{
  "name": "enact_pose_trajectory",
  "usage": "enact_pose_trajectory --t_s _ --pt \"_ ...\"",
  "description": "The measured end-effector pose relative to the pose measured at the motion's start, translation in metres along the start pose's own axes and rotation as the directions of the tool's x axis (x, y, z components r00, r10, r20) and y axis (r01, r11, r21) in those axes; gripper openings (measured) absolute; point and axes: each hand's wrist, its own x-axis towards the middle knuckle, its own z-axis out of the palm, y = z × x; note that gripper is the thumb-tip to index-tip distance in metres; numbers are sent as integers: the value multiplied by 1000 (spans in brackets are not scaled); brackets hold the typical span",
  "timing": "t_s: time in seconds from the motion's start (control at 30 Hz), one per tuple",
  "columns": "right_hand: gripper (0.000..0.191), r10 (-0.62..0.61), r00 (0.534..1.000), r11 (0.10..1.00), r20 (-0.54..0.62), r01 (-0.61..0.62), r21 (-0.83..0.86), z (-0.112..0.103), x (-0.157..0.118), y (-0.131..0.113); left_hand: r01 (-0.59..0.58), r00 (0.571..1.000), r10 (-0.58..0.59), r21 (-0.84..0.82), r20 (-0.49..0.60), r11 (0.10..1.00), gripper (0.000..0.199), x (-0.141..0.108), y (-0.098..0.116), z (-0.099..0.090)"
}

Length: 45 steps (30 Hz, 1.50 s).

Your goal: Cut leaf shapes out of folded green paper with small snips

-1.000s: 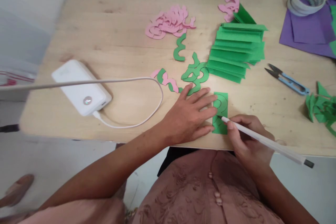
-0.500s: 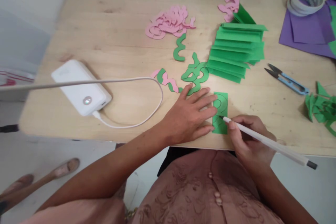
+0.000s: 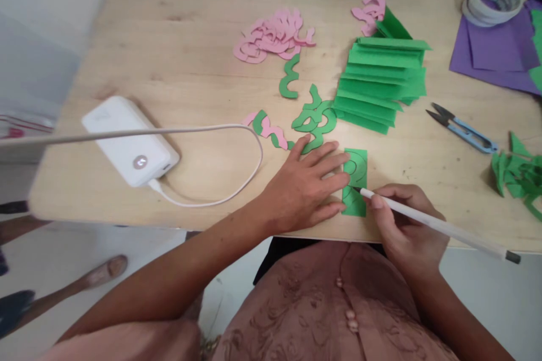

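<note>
My left hand (image 3: 311, 186) lies flat with its fingers spread, the fingertips pressing the left edge of a small green paper rectangle (image 3: 359, 203). Dark curved lines are drawn on that paper. Pinched in my right hand (image 3: 409, 225) is a white pen (image 3: 440, 227) with a dark cap end, its tip touching the paper near the middle. Wavy green paper cutouts (image 3: 326, 118) lie just beyond my left fingertips. A twisted pink and green strip (image 3: 266, 125) sits to their left.
A white power bank (image 3: 127, 138) with a looping cable is on the left. Pink cutouts (image 3: 275, 36) and pleated green paper (image 3: 379, 84) lie farther back. On the right are blue thread snips (image 3: 463, 128), green scraps (image 3: 519, 172), tape rolls (image 3: 493, 3) and purple sheets (image 3: 493, 48).
The pen's back end has swung slightly right and up, while its tip stays on the green paper. My left hand has not moved. At lower left, another person's legs have shifted.
</note>
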Motion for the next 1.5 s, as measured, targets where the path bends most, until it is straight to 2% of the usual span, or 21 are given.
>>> enact_pose_trajectory --t_s 0.67,1.5 --pt "9 -75 997 996 27 76 -50 3 1 2 -20 1000 19 16 6 1000 36 0 -2 2" --pt "11 -64 998 995 5 64 -74 3 -1 1 -4 1000 4 19 -5 1000 34 -1 -1 2"
